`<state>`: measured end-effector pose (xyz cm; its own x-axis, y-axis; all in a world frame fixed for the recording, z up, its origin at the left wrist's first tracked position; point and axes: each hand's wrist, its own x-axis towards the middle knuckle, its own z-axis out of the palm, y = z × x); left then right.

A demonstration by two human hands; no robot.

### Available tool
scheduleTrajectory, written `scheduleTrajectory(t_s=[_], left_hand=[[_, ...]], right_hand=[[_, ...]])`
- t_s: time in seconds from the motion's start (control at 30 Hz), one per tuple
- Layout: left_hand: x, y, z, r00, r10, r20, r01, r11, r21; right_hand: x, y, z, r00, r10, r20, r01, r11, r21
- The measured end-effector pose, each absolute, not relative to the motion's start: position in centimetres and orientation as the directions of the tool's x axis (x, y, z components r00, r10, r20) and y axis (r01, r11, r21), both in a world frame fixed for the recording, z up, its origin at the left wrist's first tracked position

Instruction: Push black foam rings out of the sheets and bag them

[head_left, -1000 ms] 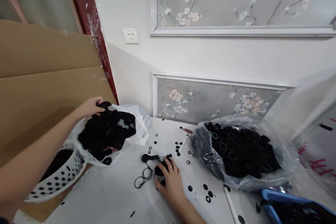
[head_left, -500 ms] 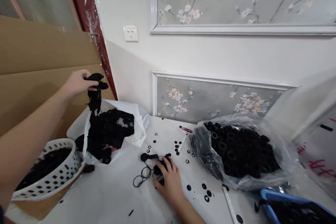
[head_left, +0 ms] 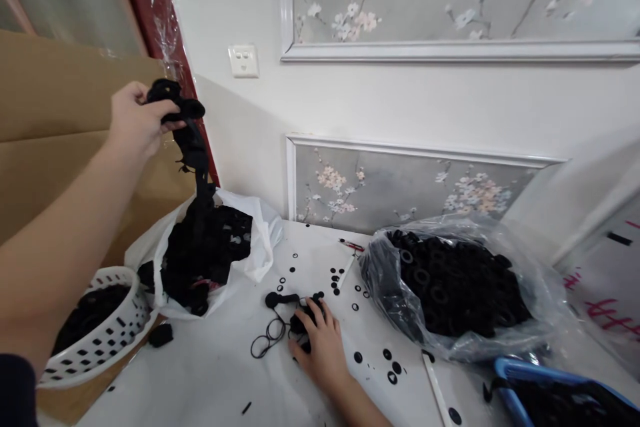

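At the upper left, my left hand (head_left: 140, 115) is closed on a bunched black strip (head_left: 193, 150). Its tail dangles toward an open white plastic bag (head_left: 267, 230), which holds a heap of tangled black pieces (head_left: 210, 250). On the white table, my right hand (head_left: 323, 347) curls over a small clump of black pieces (head_left: 300, 325), mostly hidden by the fingers. Just left of that clump are a thin black cord in loops (head_left: 261, 347) and a black piece with a round end (head_left: 273, 300).
A white perforated basket (head_left: 117, 330) of black pieces stands at the left. To the right sit a clear bag (head_left: 390, 280) full of black rings and a blue basket (head_left: 515, 387). Small black discs (head_left: 397, 367) and a red-handled tool (head_left: 353, 245) lie on the table (head_left: 200, 373).
My left hand has risen and drawn the black strip higher, so more of it hangs stretched above the white bag. My right hand has stayed in place on the clump.
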<state>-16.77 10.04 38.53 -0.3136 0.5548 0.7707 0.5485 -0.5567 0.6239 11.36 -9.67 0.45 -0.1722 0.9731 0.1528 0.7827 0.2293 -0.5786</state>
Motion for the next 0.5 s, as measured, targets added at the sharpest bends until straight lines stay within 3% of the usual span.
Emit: scheduleTrajectory(t_s=[0.1, 0.5], left_hand=[[-14.9, 8.9, 40.3, -0.329, 0.577, 0.748, 0.458, -0.595, 0.660], [-7.1, 4.4, 45.4, -0.117, 0.476, 0.872, 0.391, -0.785, 0.481]], right_hand=[[11.4, -9.7, 0.5, -0.170, 0.975, 0.143, 0.776, 0.222, -0.591], [12.3, -9.6, 0.7, -0.228, 0.959, 0.166, 0.720, 0.281, -0.634]])
